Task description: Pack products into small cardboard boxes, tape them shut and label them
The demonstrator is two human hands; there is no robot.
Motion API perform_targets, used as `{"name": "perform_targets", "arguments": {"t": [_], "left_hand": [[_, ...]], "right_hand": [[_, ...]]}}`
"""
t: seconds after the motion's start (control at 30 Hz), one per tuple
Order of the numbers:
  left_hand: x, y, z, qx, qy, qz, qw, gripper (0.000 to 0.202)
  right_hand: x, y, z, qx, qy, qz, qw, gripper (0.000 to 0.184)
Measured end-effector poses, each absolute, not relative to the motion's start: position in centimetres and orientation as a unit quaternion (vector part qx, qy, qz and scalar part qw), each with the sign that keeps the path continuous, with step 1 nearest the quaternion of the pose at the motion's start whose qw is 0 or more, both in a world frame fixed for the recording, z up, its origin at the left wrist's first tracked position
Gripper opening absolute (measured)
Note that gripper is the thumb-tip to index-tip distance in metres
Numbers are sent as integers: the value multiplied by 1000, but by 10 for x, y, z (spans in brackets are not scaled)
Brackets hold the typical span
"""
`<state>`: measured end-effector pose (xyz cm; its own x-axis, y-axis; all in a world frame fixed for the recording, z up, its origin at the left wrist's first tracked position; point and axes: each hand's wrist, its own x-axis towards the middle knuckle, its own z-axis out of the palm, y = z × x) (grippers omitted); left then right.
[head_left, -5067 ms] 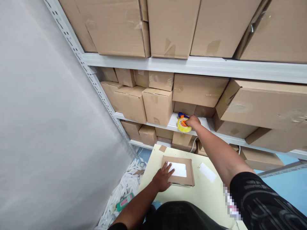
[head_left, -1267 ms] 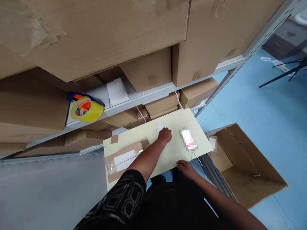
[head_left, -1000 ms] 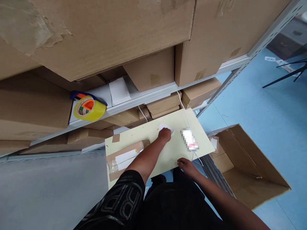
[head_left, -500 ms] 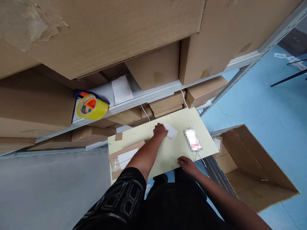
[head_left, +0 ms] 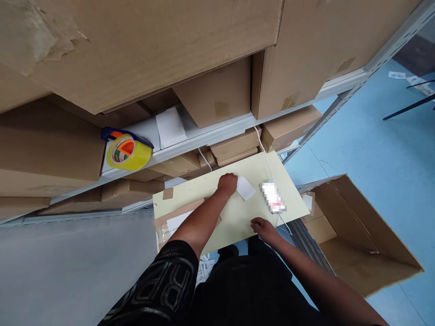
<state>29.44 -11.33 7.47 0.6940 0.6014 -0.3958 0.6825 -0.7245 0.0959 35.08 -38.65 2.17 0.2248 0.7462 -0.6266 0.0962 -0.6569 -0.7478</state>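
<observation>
My left hand (head_left: 227, 182) is over the cream board (head_left: 234, 226), its fingers curled and closed at the left edge of a small white paper piece (head_left: 245, 189). Whether anything is inside those fingers is hidden. At the board's front edge rests my right hand (head_left: 264, 229), fingers bent and pressed together; its underside does not show. To the right of the paper lies a blurred-out bright phone-like object (head_left: 273, 198) with a white cable (head_left: 286, 224). A flattened cardboard piece (head_left: 183, 213) with a white sheet sits partly behind my left forearm.
Shelves ahead carry large cardboard boxes (head_left: 142, 40), a roll of yellow tape (head_left: 141, 154) and a white paper stack (head_left: 170, 127). An open cardboard box (head_left: 367, 235) stands at the right, below the board. A metal shelf post (head_left: 326, 117) slants down at the right.
The white paper piece has shifted slightly right on the board, and the fingers of my left hand have curled in beside it. My right hand has barely moved.
</observation>
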Motion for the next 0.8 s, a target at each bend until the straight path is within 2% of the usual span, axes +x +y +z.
{"name": "perform_targets", "arguments": {"t": [0.1, 0.27, 0.37, 0.47, 0.57, 0.67, 0.8], "left_hand": [[286, -129, 86, 938, 295, -145, 111, 28], [257, -174, 92, 979, 146, -107, 97, 27], [241, -195, 91, 977, 130, -129, 111, 29], [237, -201, 92, 972, 136, -148, 123, 30], [241, -196, 95, 971, 129, -152, 132, 32], [248, -185, 99, 971, 116, -161, 132, 33], [253, -169, 105, 972, 79, -179, 133, 31]], "right_hand": [[363, -380, 29, -737, -289, 521, 319, 37], [397, -357, 44, -799, -357, 342, 343, 39], [405, -335, 45, -793, -462, 273, 287, 48], [401, -315, 40, -768, -563, 244, 186, 64], [393, -303, 32, -763, -598, 225, 103, 68], [389, -299, 23, -768, -603, 202, 73, 68], [387, -301, 15, -772, -604, 184, 74, 73]]}}
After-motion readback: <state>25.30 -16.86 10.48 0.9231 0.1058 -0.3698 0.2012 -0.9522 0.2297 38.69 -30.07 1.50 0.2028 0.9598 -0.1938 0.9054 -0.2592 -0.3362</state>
